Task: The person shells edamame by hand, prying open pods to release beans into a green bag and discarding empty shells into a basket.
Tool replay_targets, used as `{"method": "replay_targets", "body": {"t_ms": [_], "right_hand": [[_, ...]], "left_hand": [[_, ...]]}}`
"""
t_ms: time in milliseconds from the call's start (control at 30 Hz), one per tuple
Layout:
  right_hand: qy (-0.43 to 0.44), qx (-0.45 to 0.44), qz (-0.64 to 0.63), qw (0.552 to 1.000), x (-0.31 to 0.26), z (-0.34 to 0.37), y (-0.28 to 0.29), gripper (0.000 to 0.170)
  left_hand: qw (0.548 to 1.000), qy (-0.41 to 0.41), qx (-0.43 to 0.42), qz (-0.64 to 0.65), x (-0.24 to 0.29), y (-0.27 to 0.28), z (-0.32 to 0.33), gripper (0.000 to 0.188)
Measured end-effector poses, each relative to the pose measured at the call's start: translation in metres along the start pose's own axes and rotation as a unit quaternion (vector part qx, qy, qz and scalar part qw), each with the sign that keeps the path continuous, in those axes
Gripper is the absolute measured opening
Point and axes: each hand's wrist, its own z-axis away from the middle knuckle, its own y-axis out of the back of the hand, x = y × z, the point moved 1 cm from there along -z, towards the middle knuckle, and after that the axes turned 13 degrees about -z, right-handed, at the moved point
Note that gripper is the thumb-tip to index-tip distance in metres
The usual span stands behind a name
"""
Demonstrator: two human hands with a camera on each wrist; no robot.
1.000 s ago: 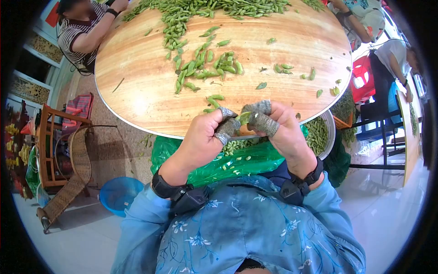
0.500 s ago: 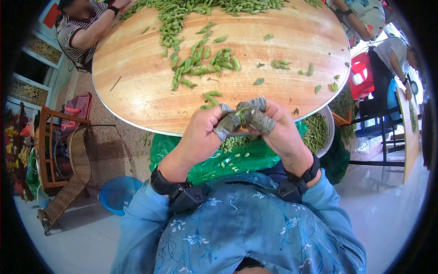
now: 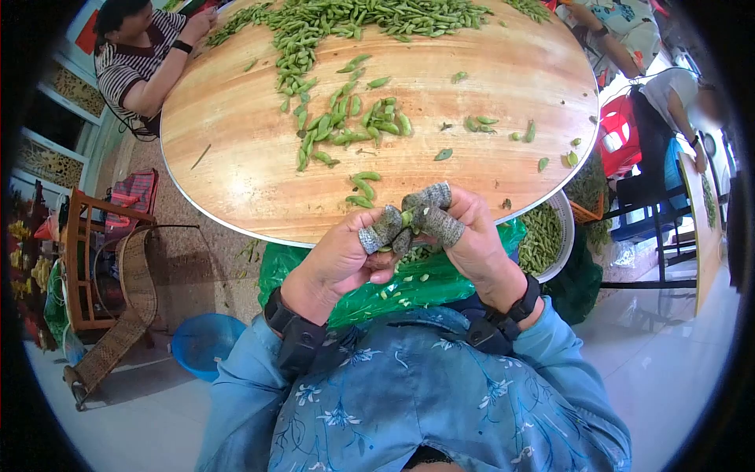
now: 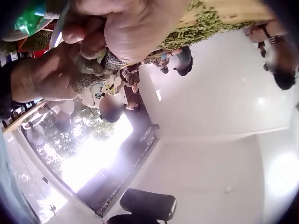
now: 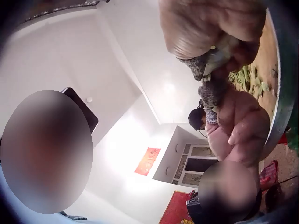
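Both hands meet in front of the table's near edge, with grey knit covers on thumbs and fingertips. The left hand [image 3: 348,253] pinches one side of a small green pod [image 3: 406,219]; the right hand [image 3: 464,236] pinches its other side. Fingers hide most of the pod. Below them a green plastic bag [image 3: 354,303] bears pale shelled beans [image 3: 403,288]. Just beyond the hands, a few green pods [image 3: 364,187] lie on the wooden table [image 3: 236,157]. In the right wrist view the covered fingertips touch around something greenish.
A large pile of pods [image 3: 377,17] covers the table's far side. A white basket of pods [image 3: 560,228] stands at right below the table edge, a blue basin [image 3: 206,344] on the floor at left, near a wooden chair [image 3: 79,259]. Other people sit around.
Both hands have come slightly lower and nearer the body, and the left fingers have shifted around the pod. The pod shows less between the fingertips than before.
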Motion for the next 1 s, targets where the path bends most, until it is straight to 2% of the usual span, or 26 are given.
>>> {"method": "replay_targets", "body": {"t_ms": [67,133,167,200,233,267,333,400,467,533,600,667,733,800,833,900,933,1000], "right_hand": [[0.004,0.007,0.007,1.000,-0.001,-0.001,0.000,0.012],[0.015,0.017,0.038,0.999,-0.001,-0.003,0.001,0.012],[0.021,0.029,0.066,0.997,-0.001,-0.004,0.002,0.011],[0.022,0.028,0.066,0.997,-0.002,-0.004,0.001,0.011],[0.028,0.033,0.087,0.995,-0.003,-0.004,-0.001,0.011],[0.035,0.038,0.107,0.993,-0.004,-0.003,-0.002,0.011],[0.039,0.037,0.130,0.990,-0.001,-0.003,-0.001,0.010],[0.036,0.040,0.150,0.987,-0.001,-0.003,-0.001,0.010],[0.069,0.007,0.186,0.980,-0.006,-0.002,-0.003,0.010],[0.065,0.001,0.188,0.980,-0.006,-0.001,-0.002,0.010],[0.057,-0.018,0.144,0.988,-0.007,-0.002,-0.001,0.011],[0.051,-0.014,0.136,0.989,-0.006,-0.001,-0.001,0.010],[0.042,-0.009,0.126,0.991,-0.006,-0.001,-0.004,0.010],[0.109,-0.006,0.321,0.941,-0.012,0.000,-0.012,0.008],[0.110,-0.007,0.321,0.941,-0.013,-0.001,-0.012,0.008],[0.213,-0.053,0.527,0.821,-0.013,-0.003,-0.012,0.009],[0.214,-0.054,0.527,0.821,-0.012,-0.004,-0.012,0.009],[0.186,-0.019,0.442,0.878,-0.009,-0.003,-0.013,0.011]], "left_hand": [[1.000,0.003,-0.005,0.013,0.004,-0.003,0.000,0.011],[0.990,-0.020,0.088,-0.113,0.007,-0.004,-0.001,0.007],[0.989,-0.022,0.087,-0.114,0.007,-0.007,-0.003,0.007],[0.938,-0.118,0.167,-0.281,0.010,-0.009,-0.003,0.007],[0.842,-0.207,0.239,-0.436,0.012,-0.011,-0.002,0.009],[0.842,-0.207,0.239,-0.436,0.014,-0.011,-0.001,0.009],[0.746,-0.261,0.239,-0.563,0.017,-0.013,0.004,0.013],[0.769,-0.231,0.234,-0.548,0.022,-0.013,0.004,0.012],[0.793,-0.198,0.228,-0.530,0.022,-0.014,0.005,0.012],[0.911,-0.144,0.175,-0.346,0.025,-0.013,0.004,0.012],[0.919,-0.143,0.167,-0.327,0.024,-0.011,0.002,0.010],[0.967,-0.100,0.132,-0.195,0.019,-0.005,0.001,0.008],[0.965,-0.103,0.141,-0.195,0.015,-0.004,0.000,0.008],[0.969,-0.117,0.140,-0.165,0.010,0.000,-0.001,0.008],[0.969,-0.118,0.140,-0.166,0.008,0.000,-0.002,0.008],[0.968,-0.107,0.180,-0.139,0.003,0.001,-0.004,0.011],[0.968,-0.108,0.181,-0.139,0.002,0.002,-0.004,0.011],[0.964,-0.126,0.179,-0.151,0.000,0.002,-0.004,0.016]]}}
